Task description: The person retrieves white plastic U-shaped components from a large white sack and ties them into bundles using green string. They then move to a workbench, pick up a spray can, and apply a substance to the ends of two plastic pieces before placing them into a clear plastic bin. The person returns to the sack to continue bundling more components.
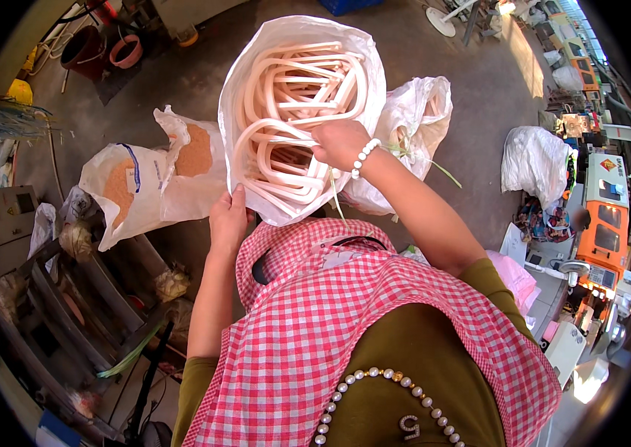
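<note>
A white woven sack (227, 82) stands wide-mouthed in front of me, full of pale, rounded plastic loops (308, 67) lying in stacked rows. At its near left rim, my left hand (229, 217) pinches the sack's edge with thumb and fingers. Inside the mouth on the right, my right hand (344, 145) closes on the end of one pale plastic loop (274, 130); its fingertips are partly hidden. A white bead bracelet circles that wrist. Green-white ties (334, 190) hang by the sack's near right side.
Two opened white bags (159, 190) of orange-brown granules sit to the left. Another white sack (423, 104) adjoins on the right. Beyond are a metal frame (92, 290) at left, buckets (125, 52) far left, a bulky white bundle (535, 160) and an orange-and-white machine (606, 223) at right.
</note>
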`<control>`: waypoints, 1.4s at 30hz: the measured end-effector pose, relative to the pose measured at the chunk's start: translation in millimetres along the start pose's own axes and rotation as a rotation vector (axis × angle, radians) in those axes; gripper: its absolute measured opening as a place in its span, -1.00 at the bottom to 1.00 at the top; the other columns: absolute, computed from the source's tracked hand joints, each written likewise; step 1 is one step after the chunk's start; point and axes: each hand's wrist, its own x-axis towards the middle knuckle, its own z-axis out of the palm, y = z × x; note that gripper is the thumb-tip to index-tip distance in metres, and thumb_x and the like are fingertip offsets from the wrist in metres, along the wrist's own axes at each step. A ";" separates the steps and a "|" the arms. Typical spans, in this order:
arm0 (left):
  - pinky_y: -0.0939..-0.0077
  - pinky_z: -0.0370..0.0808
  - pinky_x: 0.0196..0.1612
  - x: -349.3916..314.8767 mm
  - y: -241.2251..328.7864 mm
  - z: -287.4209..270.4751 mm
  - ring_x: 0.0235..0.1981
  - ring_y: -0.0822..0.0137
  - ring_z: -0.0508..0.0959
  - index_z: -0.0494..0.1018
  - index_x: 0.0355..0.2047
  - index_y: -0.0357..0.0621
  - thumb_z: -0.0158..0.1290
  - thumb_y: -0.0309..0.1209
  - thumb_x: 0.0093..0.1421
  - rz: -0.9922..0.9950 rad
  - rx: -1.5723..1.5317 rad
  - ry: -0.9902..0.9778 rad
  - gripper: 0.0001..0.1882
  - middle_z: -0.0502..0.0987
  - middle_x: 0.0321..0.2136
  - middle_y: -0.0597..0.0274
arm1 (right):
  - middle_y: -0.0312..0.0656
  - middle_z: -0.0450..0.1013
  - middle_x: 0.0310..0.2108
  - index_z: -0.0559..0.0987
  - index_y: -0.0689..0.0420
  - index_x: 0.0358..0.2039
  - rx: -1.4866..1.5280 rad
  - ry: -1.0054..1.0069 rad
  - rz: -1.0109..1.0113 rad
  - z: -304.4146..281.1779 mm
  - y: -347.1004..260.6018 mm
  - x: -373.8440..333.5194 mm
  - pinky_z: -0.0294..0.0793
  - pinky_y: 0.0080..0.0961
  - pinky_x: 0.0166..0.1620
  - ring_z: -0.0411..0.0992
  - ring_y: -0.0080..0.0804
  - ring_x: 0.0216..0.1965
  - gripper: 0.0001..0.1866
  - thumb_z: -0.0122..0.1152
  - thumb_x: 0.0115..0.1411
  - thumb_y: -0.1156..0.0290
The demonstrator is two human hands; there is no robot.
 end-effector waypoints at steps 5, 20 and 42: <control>0.58 0.37 -0.54 0.6 -0.6 -0.9 -0.67 0.50 0.41 0.48 -0.42 -0.30 -0.13 -0.14 0.28 -0.021 -0.003 0.030 -0.57 0.46 -0.66 0.29 | -0.07 0.46 -0.57 0.51 0.17 -0.57 0.008 0.051 -0.025 2.0 2.3 0.4 0.43 -0.20 -0.37 0.46 -0.10 -0.45 -0.79 0.10 -0.01 0.27; 0.62 0.29 -0.62 -3.9 -14.0 -5.6 -0.73 0.55 0.34 0.47 -0.53 -0.28 -0.06 -0.12 0.25 0.032 0.096 0.122 -0.56 0.39 -0.74 0.35 | -0.04 0.47 -0.56 0.55 0.13 -0.55 0.253 -0.018 0.063 7.2 29.1 -29.9 0.42 -0.21 -0.36 0.46 -0.06 -0.45 -0.77 0.12 -0.02 0.22; 0.64 0.29 -0.62 -5.5 -13.9 -1.0 -0.72 0.55 0.34 0.46 -0.57 -0.27 -0.05 -0.13 0.26 0.000 0.032 0.186 -0.56 0.40 -0.73 0.33 | -0.03 0.47 -0.44 0.52 0.17 -0.49 0.146 0.157 0.193 18.7 32.4 -12.9 0.45 -0.18 -0.27 0.47 -0.05 -0.38 -0.78 0.13 0.01 0.25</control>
